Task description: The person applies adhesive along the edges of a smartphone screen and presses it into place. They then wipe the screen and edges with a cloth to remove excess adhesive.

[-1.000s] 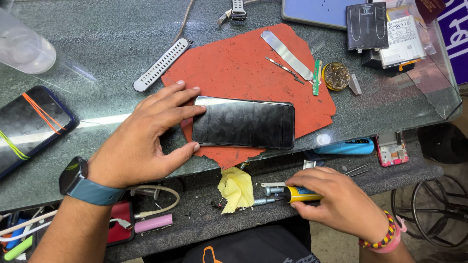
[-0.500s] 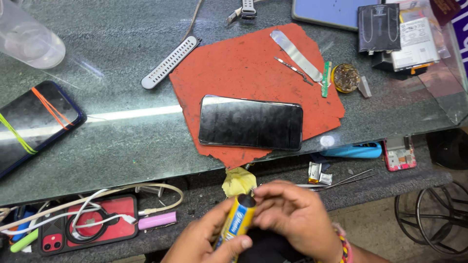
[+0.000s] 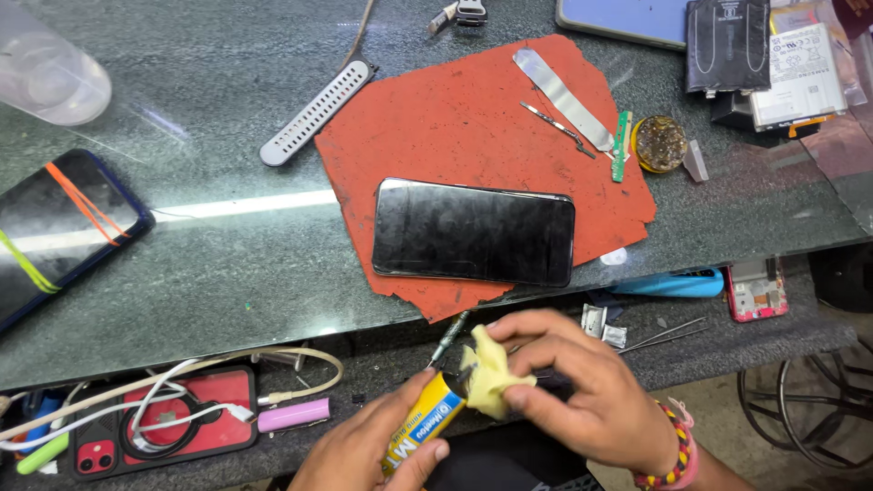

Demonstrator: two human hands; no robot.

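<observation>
Head view, lower centre: left hand point(image 3: 368, 455) grips a yellow-and-blue tube point(image 3: 423, 430); right hand point(image 3: 591, 395) pinches a yellow cloth point(image 3: 491, 375) at its nozzle. White-labelled battery packs point(image 3: 800, 77) sit upper right on the table point(image 3: 182, 273).

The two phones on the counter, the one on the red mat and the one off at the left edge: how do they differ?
The phone on the red mat lies level across, its dark screen bare; the phone at the left edge lies slanted, with orange and yellow-green bands crossing it. The first rests on the red mat, the second on the bare green counter. Both lie flat with dark glass up.
</observation>
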